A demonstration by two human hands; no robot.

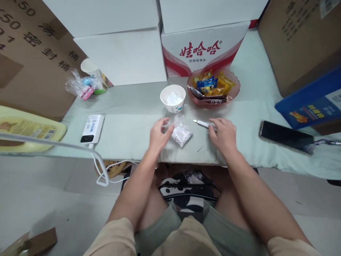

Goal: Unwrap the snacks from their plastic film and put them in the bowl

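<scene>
My left hand [159, 134] pinches the edge of a small clear plastic bag [181, 132] filled with white crumpled pieces, which lies on the pale green cloth-covered table [128, 131]. My right hand [223, 134] rests on the table with its fingers curled over the handle of a small silver tool [201, 123] whose tip points left. Just beyond the bag stands a white paper bowl [173, 98] with clear bits inside.
A pink glass bowl [213, 87] of wrapped snacks sits behind the tool. A white power bank [92, 128] with cable lies left, a black phone [286, 137] right. White and brown cartons line the back. A yellow jug [26, 129] lies far left.
</scene>
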